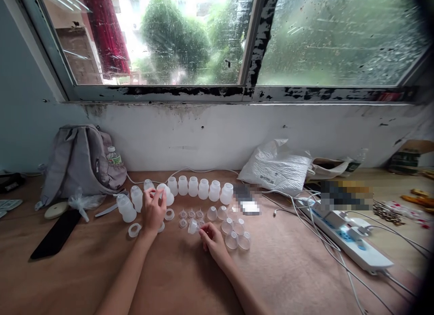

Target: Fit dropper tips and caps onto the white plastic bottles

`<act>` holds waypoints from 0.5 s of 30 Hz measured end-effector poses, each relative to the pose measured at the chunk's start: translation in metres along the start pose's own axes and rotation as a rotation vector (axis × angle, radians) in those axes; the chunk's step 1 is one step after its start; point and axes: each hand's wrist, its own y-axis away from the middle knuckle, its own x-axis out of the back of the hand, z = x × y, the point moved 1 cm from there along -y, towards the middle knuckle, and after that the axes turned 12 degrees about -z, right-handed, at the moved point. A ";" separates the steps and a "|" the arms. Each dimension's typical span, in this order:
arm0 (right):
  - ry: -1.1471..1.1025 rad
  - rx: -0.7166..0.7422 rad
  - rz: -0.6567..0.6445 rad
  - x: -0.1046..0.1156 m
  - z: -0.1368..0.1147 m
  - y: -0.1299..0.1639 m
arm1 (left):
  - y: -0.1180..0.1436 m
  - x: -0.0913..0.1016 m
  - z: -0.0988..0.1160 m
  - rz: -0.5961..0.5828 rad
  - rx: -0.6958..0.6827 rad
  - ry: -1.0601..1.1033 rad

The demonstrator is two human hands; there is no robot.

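Hands [154, 213] among translucent bottles [193, 187] and caps [232, 240]

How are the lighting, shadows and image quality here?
Head view: glare washes out part of the window; the desk is dimmer, with soft shadow near the right hand. Head view, right edge: darkens to black. Head view, desk: pixelated blocks hide patches beside the bottles and near the strip.

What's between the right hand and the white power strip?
Head view: clear domed caps beside the right hand, then bare brown tabletop, then white cables near the power strip.
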 end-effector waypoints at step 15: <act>-0.149 -0.035 0.133 0.006 -0.013 0.004 | 0.095 -0.044 0.009 -0.405 -0.196 0.770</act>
